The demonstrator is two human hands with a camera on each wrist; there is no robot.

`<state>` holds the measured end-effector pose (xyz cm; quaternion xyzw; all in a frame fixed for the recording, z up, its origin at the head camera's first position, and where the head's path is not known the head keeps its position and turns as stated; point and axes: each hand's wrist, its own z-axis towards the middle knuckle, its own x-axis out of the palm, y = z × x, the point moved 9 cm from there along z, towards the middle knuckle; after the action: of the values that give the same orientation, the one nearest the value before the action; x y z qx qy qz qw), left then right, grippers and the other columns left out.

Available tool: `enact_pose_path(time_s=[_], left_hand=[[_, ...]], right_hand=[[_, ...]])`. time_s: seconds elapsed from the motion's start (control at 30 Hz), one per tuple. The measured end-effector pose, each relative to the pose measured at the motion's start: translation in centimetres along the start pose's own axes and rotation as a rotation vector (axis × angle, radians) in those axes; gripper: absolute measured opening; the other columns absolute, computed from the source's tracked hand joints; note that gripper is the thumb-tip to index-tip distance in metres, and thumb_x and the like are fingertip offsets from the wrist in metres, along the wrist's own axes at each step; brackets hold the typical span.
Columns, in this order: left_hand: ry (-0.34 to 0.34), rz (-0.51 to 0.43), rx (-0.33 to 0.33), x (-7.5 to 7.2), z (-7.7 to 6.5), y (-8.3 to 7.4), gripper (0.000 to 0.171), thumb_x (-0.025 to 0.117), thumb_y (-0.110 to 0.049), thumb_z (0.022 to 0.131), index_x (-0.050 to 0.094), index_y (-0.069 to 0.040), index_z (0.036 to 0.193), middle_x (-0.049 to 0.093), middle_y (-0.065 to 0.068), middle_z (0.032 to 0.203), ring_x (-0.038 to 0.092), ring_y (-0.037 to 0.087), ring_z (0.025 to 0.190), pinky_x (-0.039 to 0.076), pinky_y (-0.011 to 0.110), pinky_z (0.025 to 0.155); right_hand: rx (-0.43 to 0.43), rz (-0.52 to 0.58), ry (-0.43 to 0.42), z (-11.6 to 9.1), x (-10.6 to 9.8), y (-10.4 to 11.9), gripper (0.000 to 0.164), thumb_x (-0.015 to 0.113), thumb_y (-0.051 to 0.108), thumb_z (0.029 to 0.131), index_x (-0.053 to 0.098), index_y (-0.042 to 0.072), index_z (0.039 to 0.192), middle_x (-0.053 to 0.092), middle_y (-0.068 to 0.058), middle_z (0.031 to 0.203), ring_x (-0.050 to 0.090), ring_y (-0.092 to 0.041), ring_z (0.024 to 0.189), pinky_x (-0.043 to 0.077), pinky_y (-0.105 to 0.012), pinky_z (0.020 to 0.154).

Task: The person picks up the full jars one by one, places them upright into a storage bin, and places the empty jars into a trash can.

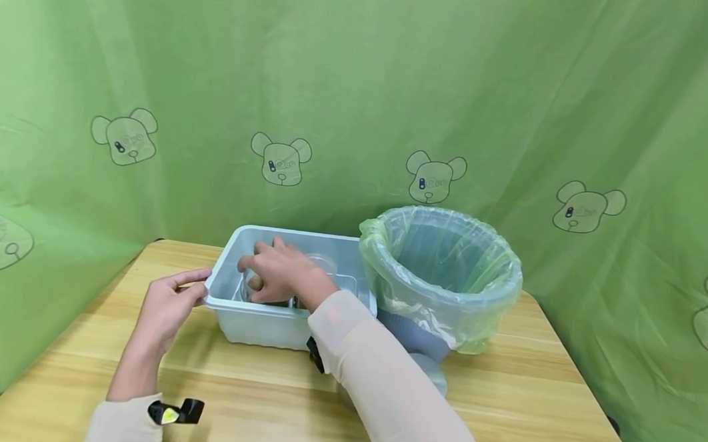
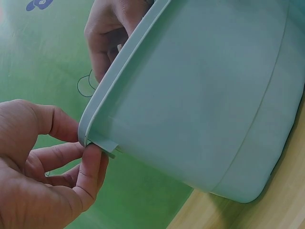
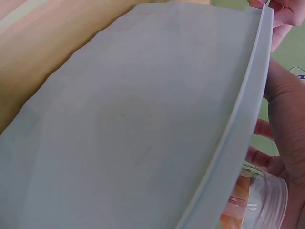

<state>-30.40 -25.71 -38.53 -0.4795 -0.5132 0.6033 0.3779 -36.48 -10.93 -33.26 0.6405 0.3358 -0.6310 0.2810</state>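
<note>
A light blue plastic bin (image 1: pixel 300 326) stands on the table, its rim pinched at the left corner between thumb and fingers of my left hand (image 1: pixel 166 308). My right hand (image 1: pixel 282 270) reaches down inside, fingers curled around a clear container (image 1: pixel 245 290) whose contents are mostly hidden. Behind that hand, another clear round container (image 1: pixel 323 263) shows its rim. In the right wrist view, a clear jar (image 3: pixel 264 200) with orange contents sits by the right hand, partly behind the bin wall (image 3: pixel 124 114). The left wrist view shows the left fingers (image 2: pixel 90 174) at the rim.
Right of the bin stands a bluish trash can (image 1: pixel 411 334) lined with a green translucent bag (image 1: pixel 487 321). A pale rounded object (image 1: pixel 433 373) lies in front of it, partly behind the right sleeve. Green curtain (image 1: pixel 361 81) surrounds the wooden table (image 1: pixel 248 402).
</note>
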Motion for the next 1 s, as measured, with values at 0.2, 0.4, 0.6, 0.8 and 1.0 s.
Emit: enact_pose_path(time_s=[0.2,0.4,0.6,0.8,1.0], left_hand=[[0.003,0.0,-0.007,0.1,0.0,0.0,0.048,0.055,-0.006,0.094,0.058,0.004,0.141,0.055,0.023,0.143,0.063,0.005,0.093,0.053,0.015,0.082],[0.002,0.007,-0.009,0.0,0.0,0.0,0.048,0.055,-0.007,0.094,0.058,0.003,0.141,0.055,0.022,0.143,0.063,0.005,0.092,0.053,0.016,0.082],[0.011,0.006,-0.024,0.2,0.0,0.2,0.048,0.055,-0.007,0.095,0.057,0.003,0.142,0.053,0.021,0.145,0.062,0.005,0.094,0.053,0.015,0.083],[0.001,0.018,-0.027,0.0,0.0,0.3,0.047,0.056,-0.008,0.095,0.058,0.002,0.141,0.055,0.021,0.143,0.063,0.004,0.091,0.054,0.018,0.084],[0.009,0.008,-0.017,0.1,-0.1,0.1,0.047,0.056,-0.007,0.095,0.058,0.002,0.141,0.055,0.022,0.143,0.064,0.004,0.091,0.055,0.018,0.083]], right_hand=[[0.001,0.011,0.025,0.2,0.3,-0.1,0.056,0.072,0.045,0.093,0.059,0.031,0.144,0.055,0.001,0.122,0.046,-0.021,0.103,0.047,-0.033,0.084],[0.0,-0.007,0.036,0.3,0.4,-0.1,0.056,0.07,0.045,0.094,0.056,0.032,0.147,0.056,0.0,0.127,0.047,-0.021,0.105,0.047,-0.033,0.085],[-0.015,-0.032,0.041,0.1,0.3,0.0,0.06,0.067,0.05,0.095,0.054,0.03,0.15,0.058,-0.001,0.134,0.049,-0.021,0.108,0.049,-0.036,0.091],[-0.018,-0.041,0.034,-0.2,-0.1,0.0,0.061,0.062,0.056,0.097,0.052,0.028,0.15,0.057,-0.001,0.138,0.05,-0.021,0.111,0.048,-0.039,0.098],[-0.015,-0.052,0.007,-1.0,-1.1,-0.1,0.06,0.059,0.055,0.099,0.053,0.025,0.15,0.058,-0.003,0.141,0.053,-0.023,0.119,0.045,-0.042,0.106]])
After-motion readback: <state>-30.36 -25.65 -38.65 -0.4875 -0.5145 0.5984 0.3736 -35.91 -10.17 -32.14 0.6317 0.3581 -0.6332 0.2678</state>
